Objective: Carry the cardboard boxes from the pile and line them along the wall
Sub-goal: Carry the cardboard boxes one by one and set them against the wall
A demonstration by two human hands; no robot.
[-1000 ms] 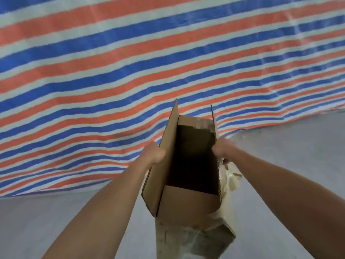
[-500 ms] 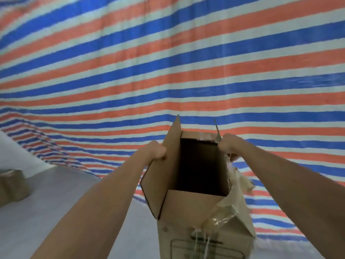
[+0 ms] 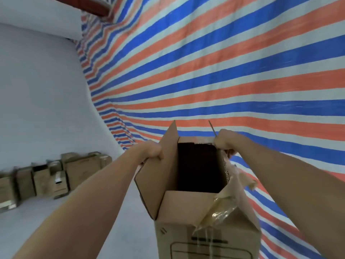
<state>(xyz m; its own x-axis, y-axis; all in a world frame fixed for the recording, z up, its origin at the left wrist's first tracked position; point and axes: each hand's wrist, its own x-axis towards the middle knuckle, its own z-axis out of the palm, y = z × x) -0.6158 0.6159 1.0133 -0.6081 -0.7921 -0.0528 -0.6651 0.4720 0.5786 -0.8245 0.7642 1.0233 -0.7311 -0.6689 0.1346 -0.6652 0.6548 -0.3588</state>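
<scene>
The box (image 3: 196,225) is off the floor, held out in front of the person between both hands. It is upright, with its long axis running top to bottom, and its mouth is open and dark inside. The left hand (image 3: 152,151) is curled round the lower edge of the raised left flap (image 3: 164,165). The right hand (image 3: 224,142) is clenched on the far right rim, where a thin flap sticks up edge-on. Torn tape (image 3: 224,208) hangs loose over the near right corner. The row (image 3: 56,174) already set down lies well off to the left and farther away, at the foot of the pale wall (image 3: 37,90). That puts the left arm on the nearer side, so I'd judge the box must swing left and away from the striped tarp (image 3: 224,71) behind it, then go down beside the row's right end. The near face of the box carries a printed frame, a dark bar and two slanted strokes, but none of it can be read. The row is too blurred to show any marks.
</scene>
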